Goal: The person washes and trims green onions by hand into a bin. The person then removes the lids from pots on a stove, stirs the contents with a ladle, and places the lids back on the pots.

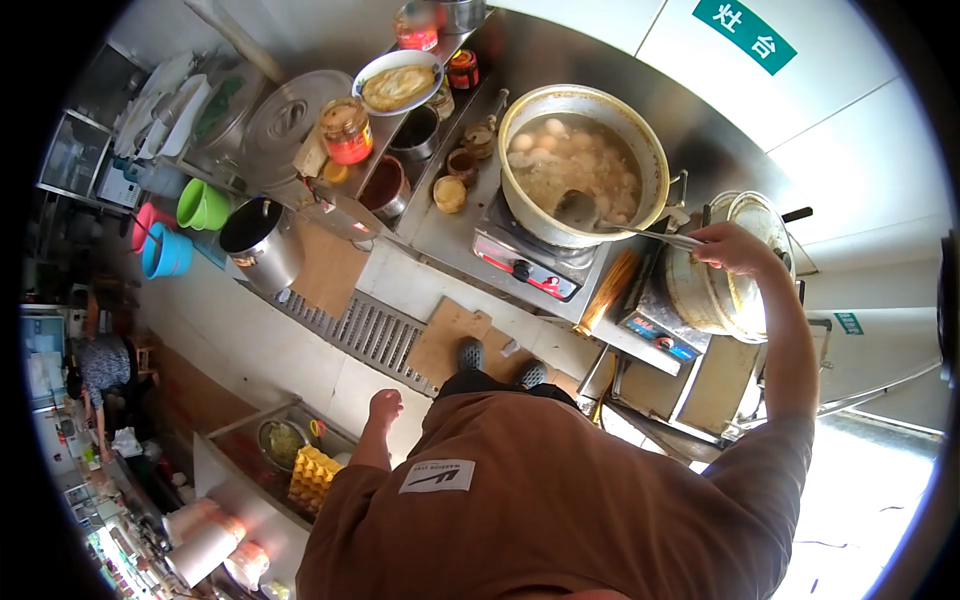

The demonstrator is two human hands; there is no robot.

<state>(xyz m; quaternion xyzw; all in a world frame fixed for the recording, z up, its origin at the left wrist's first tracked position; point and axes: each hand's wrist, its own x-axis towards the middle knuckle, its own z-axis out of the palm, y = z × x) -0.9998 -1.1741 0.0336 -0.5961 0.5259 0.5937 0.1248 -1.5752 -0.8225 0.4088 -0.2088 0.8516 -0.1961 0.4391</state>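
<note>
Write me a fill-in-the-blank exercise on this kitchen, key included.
1. The hand gripping the ladle is the person's ____ one.
2. The ladle's bowl is inside the large ____ on the stove.
3. Near the blue bucket and the pink bucket is a ____ one.
4. The stacked egg trays are coloured ____.

Missing words: right; pot; green; yellow.

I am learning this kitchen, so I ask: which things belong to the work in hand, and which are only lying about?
Apparently in use:
- ladle, held in the right hand
- large pot
- stove under it

Apparently lying about:
- green bucket
- blue bucket
- yellow egg trays
</note>
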